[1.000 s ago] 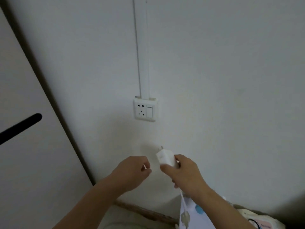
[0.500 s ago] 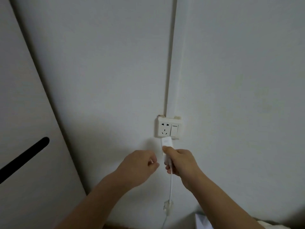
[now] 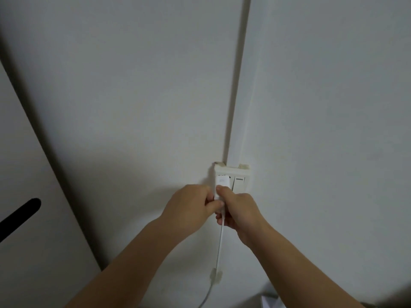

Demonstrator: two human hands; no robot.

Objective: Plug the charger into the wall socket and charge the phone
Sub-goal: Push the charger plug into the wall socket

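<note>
On the wall (image 3: 133, 85), the wall socket (image 3: 241, 177) has the white charger (image 3: 222, 183) pressed against its left half, though whether the pins are fully seated cannot be told. Both the right hand (image 3: 241, 210) and left hand (image 3: 191, 206) are closed together on the charger, its cable (image 3: 220, 243) hanging below. No phone is in view, so connecting it remains to be done.
</note>
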